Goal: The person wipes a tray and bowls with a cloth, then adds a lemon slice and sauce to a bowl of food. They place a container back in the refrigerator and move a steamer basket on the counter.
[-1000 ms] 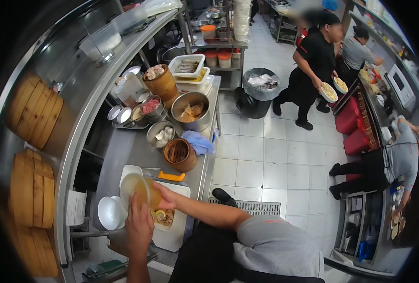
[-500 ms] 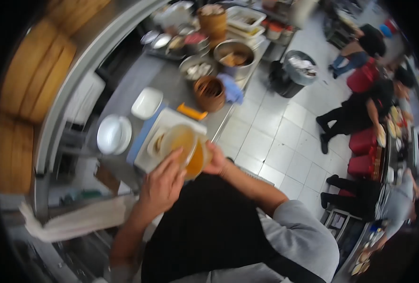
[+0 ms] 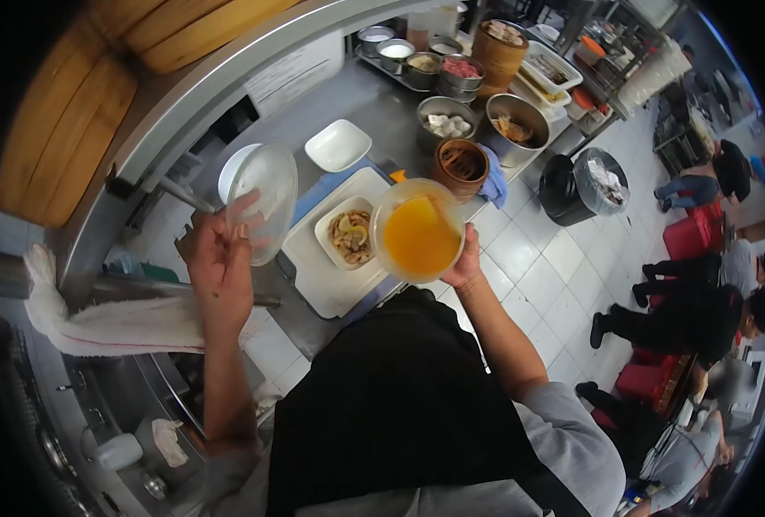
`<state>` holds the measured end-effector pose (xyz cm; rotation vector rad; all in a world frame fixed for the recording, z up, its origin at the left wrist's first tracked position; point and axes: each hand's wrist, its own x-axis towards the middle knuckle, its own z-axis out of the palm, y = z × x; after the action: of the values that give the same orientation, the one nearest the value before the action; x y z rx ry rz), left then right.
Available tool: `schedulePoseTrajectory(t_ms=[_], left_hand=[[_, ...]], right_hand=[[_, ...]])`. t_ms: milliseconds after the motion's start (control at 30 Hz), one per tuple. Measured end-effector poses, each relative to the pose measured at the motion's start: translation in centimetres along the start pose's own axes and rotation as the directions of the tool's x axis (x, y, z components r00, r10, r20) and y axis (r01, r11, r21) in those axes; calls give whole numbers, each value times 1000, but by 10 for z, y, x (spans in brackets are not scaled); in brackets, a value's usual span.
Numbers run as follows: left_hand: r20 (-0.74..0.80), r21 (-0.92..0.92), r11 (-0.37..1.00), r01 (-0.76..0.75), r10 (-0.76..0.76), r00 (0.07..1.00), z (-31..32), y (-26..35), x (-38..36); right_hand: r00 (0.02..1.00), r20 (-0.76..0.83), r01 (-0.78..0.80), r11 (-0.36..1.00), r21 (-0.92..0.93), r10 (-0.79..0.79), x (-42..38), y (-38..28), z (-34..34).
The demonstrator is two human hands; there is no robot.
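My right hand [image 3: 462, 257] grips a round clear tub [image 3: 384, 233] from its right side. Orange-yellow liquid [image 3: 421, 234] lies in it. Off to the left, my left hand [image 3: 225, 250] holds a clear plastic lid [image 3: 266, 194], tilted on edge and apart from the tub. Between the two hands, a small white square bowl [image 3: 324, 226] of chopped food with a yellow slice on top rests on a white cutting board [image 3: 339, 289]. The tub hangs beside this bowl, over the board's right edge. Part of an orange handle [image 3: 398, 176] shows behind the tub.
Behind the board stand a white dish [image 3: 337, 146], a brown slotted pot [image 3: 462, 165], a blue cloth [image 3: 493, 178] and metal bowls of ingredients, one with white pieces [image 3: 445, 119]. A lined bin [image 3: 602, 185] is on the floor. Several people work at the far right.
The lid has come off the tub and moved left with my left hand. My right hand has carried the tub right, uncovering the bowl of food. The camera view has shifted.
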<state>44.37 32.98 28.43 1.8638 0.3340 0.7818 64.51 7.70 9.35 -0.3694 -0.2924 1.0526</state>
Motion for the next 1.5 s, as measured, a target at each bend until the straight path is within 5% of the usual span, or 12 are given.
schedulePoseTrajectory(t_ms=[367,667,733,1500], left_hand=[[-20,108,968,225,-224,974,-26,-75,-66],[-62,200,954,222,-214,975,-37,-82,-88],[-172,144,978,149,-124,977,-38,-85,-89],[-136,204,965,163,-137,981,-40,-74,-89]], right_hand=[[998,-26,55,964,-260,-64,50,-11,-12],[1000,-9,-28,969,-244,27,77,-4,-6],[999,12,-38,958,-286,43,82,-3,-5],[998,-2,-67,952,-298,70,106,5,14]])
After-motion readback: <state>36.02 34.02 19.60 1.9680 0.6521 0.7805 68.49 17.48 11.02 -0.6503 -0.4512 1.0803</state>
